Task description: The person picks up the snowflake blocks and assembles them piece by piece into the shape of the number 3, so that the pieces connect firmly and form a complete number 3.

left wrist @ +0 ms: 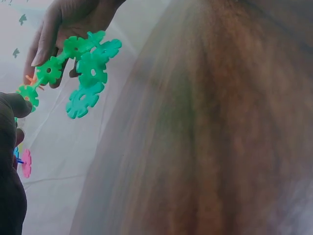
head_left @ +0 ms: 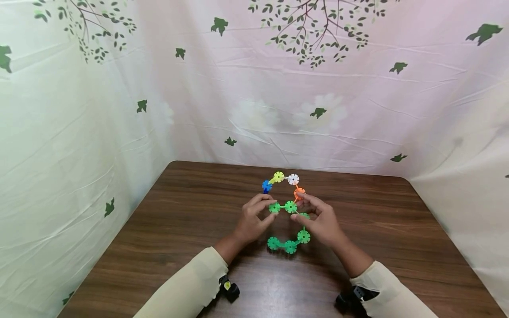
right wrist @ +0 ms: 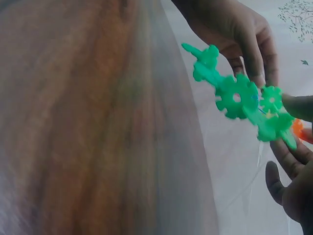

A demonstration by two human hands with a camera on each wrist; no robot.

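Observation:
A chain of notched plastic flower discs hangs between both hands above the table. Its upper part curves through a blue disc (head_left: 267, 185), a yellow disc (head_left: 279, 176), a white disc (head_left: 293, 179) and an orange disc (head_left: 299, 193). Several green discs (head_left: 304, 236) curve below, toward the person. My left hand (head_left: 251, 219) pinches a green disc (head_left: 274, 207) between thumb and fingers. With its fingers by the orange disc and thumb near a green disc (head_left: 290, 206), my right hand (head_left: 324, 222) holds the chain's right side. The left wrist view shows a pink disc (left wrist: 26, 163), partly behind the left hand.
The dark wooden table (head_left: 179, 229) spreads beneath the hands, its rounded far corners near the cloth backdrop (head_left: 199, 101). That cloth, printed with leaves and birds, stands behind and on both sides. Black wrist cameras (head_left: 229, 289) sit below the sleeves.

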